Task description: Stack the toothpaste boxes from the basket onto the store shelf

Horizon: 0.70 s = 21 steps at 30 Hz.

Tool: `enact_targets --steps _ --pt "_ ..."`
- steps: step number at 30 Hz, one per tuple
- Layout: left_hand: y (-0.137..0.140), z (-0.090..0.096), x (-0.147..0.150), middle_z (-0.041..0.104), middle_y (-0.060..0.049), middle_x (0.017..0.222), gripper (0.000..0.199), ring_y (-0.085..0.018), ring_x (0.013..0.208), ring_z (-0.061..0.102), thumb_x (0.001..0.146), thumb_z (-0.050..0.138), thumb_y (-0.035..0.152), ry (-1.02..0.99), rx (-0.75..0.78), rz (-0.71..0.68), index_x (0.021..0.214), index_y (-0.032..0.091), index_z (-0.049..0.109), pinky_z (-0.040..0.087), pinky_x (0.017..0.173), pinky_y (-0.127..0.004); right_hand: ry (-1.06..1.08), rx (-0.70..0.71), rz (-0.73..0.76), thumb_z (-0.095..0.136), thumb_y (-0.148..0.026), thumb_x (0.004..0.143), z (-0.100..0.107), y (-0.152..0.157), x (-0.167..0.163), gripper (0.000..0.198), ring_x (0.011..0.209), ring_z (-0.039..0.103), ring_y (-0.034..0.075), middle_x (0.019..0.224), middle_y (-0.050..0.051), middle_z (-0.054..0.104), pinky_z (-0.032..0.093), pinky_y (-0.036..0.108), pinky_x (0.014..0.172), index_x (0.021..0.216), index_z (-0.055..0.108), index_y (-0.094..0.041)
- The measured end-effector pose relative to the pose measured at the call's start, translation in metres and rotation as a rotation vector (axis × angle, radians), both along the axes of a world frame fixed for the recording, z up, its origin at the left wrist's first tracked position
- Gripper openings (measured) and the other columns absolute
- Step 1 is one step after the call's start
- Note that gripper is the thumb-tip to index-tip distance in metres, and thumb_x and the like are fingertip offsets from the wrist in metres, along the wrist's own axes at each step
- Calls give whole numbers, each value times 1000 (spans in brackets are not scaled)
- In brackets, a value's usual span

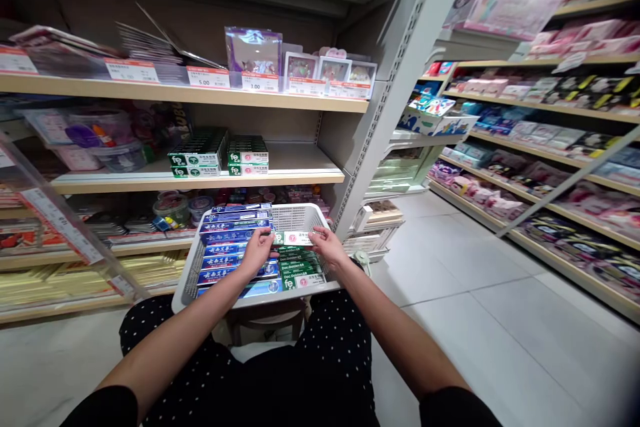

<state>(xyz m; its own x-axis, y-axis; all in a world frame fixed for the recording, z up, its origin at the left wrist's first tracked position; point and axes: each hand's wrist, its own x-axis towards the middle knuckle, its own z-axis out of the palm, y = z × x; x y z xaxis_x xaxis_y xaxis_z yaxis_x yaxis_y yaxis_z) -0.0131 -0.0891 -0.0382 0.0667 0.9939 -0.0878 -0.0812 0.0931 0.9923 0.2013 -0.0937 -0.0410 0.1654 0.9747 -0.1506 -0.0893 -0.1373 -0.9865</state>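
Between my two hands a green-and-white toothpaste box (294, 239) is held level, just above a grey plastic basket (186, 280). The fingers of my left hand (259, 250) close on its left end. My right hand (327, 247) pinches the right end. Inside the basket, blue toothpaste boxes (220, 261) lie in a column on the left. Green toothpaste boxes (300, 267) fill part of the right side, under and in front of the held box. The basket rests on a dark stool (267, 323) between my knees.
On the shelf (305, 160) ahead, green toothpaste boxes (200, 153) stand in two stacked groups, with plastic tubs (107, 140) to their left. A grey upright post (385, 93) stands at the right of the basket. Beyond the tiled floor (450, 267) are more stocked shelves.
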Motion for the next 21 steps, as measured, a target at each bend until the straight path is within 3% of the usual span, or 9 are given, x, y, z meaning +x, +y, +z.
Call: enact_targets --steps 6,12,16,21 --pt "6 1 0 61 -2 84 38 -17 82 66 77 69 43 -64 -2 99 98 18 50 60 68 -34 8 30 -84 76 -45 67 -1 16 -14 41 86 70 23 91 8 70 59 38 77 91 54 -20" --pt "12 9 -6 64 -5 94 42 -19 88 68 76 68 47 -84 162 177 100 18 51 60 75 -38 -94 163 -11 71 -47 71 11 30 -32 44 97 68 26 102 11 70 56 39 85 101 56 -18" --pt "35 32 -22 68 -8 101 41 -20 92 69 74 73 41 -58 220 270 102 17 56 57 84 -39 -136 236 -12 67 -44 76 33 58 -54 46 102 66 26 111 13 68 57 39 84 112 53 -18" --pt "94 72 -47 69 -10 106 36 -21 98 68 75 72 30 -64 357 412 106 15 61 55 90 -40 -66 421 -90 71 -37 72 76 114 -91 48 108 64 24 116 14 66 52 37 95 111 53 -15"
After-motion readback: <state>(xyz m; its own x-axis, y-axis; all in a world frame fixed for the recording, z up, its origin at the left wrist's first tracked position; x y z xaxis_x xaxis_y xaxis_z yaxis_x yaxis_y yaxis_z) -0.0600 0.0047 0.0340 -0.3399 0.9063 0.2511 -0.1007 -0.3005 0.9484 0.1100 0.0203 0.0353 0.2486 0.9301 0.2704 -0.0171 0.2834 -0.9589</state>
